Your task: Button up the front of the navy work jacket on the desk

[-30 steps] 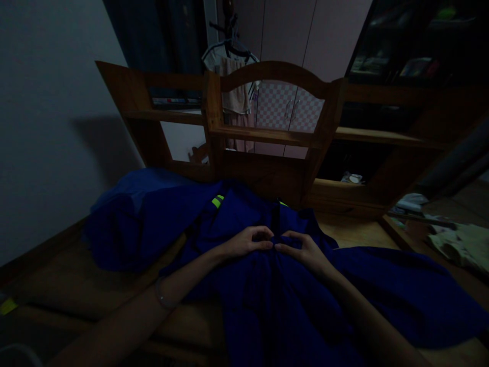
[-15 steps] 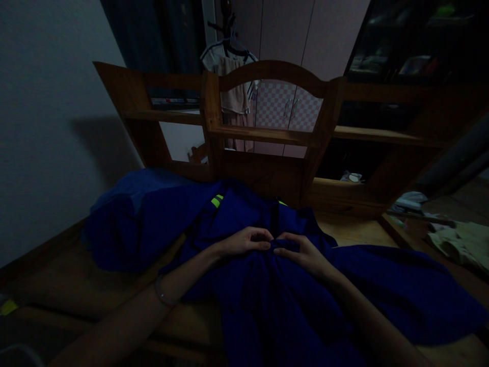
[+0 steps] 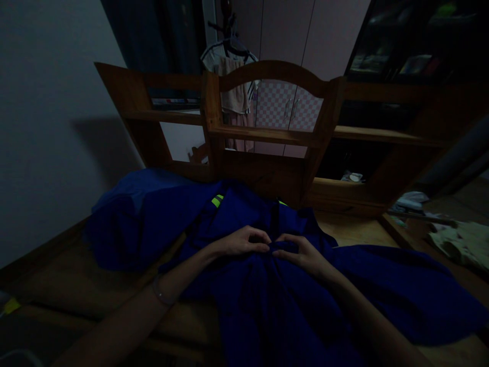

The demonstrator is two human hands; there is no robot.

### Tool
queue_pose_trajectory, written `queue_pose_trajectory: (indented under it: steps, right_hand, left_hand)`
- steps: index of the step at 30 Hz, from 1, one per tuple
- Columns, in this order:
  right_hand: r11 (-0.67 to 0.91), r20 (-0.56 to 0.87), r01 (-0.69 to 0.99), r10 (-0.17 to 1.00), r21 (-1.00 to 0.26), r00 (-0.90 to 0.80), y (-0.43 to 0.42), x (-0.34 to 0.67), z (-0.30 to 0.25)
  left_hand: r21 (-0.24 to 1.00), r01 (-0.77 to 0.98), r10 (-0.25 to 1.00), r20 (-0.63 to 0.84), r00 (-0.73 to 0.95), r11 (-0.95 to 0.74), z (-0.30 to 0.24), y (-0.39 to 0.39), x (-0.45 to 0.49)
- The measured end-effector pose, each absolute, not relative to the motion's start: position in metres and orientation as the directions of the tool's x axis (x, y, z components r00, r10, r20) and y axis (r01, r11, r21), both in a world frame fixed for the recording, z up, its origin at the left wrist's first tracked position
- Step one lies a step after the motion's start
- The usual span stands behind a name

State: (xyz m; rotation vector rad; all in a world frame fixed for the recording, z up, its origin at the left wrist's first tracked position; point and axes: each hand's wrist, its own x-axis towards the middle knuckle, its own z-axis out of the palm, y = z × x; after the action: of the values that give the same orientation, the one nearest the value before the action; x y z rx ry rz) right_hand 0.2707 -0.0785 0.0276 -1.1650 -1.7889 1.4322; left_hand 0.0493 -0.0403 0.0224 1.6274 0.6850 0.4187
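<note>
The left hand [image 3: 241,241] at nine o'clock and right hand [image 3: 310,256] at three pinch the bunched blue garment [image 3: 250,290] between them, probably to steady its slack cloth

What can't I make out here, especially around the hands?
All in the head view:
Whether a fastener sits between the left hand and right hand: too dark and small.
Blue cloth, lower end: cut off by the bottom edge.
Wood surface, middle: hidden under the cloth.
Dark cabinet, contents: too dim to identify.
</note>
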Motion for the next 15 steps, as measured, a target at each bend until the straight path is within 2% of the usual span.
queue_pose_trajectory:
  steps: [4,8,15]
  right_hand:
    - [0.115,-0.052,0.345,0.897,-0.931,-0.438,-0.0771,0.2699,0.0249]
    - [0.135,-0.015,0.333,0.911,-0.933,-0.411,-0.0782,0.2677,0.0275]
    - [-0.113,-0.211,0.242,0.879,-0.964,-0.428,-0.0825,0.2688,0.0289]
  left_hand:
    - [0.985,0.171,0.709,-0.108,0.697,-0.017,0.016,-0.0441,0.0539]
    - [0.987,0.154,0.697,-0.142,0.703,0.045,0.0152,-0.0459,0.0548]
    - [0.989,0.147,0.654,-0.129,0.746,0.027,0.0201,-0.0427,0.0497]
